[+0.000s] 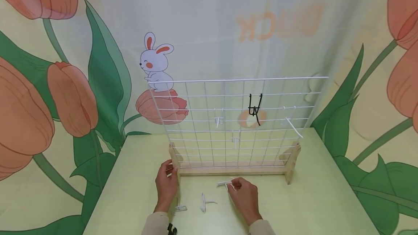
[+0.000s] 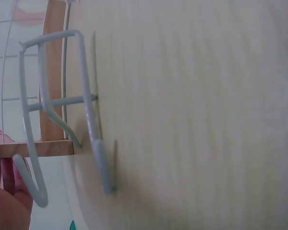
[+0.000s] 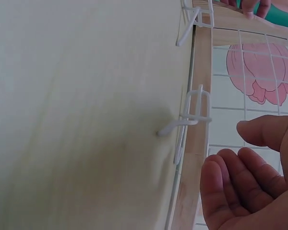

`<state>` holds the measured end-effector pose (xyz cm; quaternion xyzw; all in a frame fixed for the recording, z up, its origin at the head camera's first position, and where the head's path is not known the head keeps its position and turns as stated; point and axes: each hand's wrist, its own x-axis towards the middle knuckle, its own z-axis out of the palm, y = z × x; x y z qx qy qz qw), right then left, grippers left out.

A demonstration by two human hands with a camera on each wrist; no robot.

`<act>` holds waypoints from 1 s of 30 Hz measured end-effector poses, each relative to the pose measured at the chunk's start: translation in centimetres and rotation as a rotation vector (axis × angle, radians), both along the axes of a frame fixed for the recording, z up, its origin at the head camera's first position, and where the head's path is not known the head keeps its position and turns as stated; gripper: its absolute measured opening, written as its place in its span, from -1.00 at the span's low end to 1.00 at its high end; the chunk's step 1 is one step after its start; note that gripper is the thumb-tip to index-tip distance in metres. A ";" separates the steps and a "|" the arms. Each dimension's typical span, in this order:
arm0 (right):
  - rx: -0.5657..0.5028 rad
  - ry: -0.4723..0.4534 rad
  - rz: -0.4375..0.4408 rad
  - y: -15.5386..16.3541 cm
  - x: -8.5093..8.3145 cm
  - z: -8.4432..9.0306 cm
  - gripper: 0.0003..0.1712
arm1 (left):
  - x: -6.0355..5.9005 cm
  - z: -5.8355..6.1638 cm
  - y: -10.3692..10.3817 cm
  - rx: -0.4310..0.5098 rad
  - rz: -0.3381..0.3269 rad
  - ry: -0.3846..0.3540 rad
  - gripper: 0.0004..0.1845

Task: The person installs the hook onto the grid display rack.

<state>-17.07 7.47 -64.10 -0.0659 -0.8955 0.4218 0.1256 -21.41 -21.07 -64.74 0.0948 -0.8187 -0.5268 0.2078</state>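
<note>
My left hand (image 1: 166,184) grips the left wooden end piece (image 1: 176,158) of a stand that holds up a white wire grid panel (image 1: 204,120). Close to my right hand (image 1: 244,196) lies a white wire hook (image 1: 224,183). The right wrist view has that hook (image 3: 186,122) apart from the fingertips, with the thumb and curved fingers holding nothing. Two more white hooks lie on the table: one in the middle (image 1: 204,202) and one beside the left forearm (image 1: 180,208). The left one (image 2: 89,100) looms large in the left wrist view.
Hanging on the grid are a black hook (image 1: 254,110) and white hooks at left (image 1: 218,120), centre (image 1: 236,139) and right (image 1: 294,127). A wooden base bar (image 1: 232,171) joins the end pieces. Behind the pale table (image 1: 326,198) hangs a curtain (image 1: 202,21) printed with tulips and a rabbit.
</note>
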 end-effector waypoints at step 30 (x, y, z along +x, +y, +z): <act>-0.071 -0.129 0.016 -0.2 -1.0 -2.2 -0.86 | -0.1 -0.4 0.1 -0.018 0.032 0.002 -0.62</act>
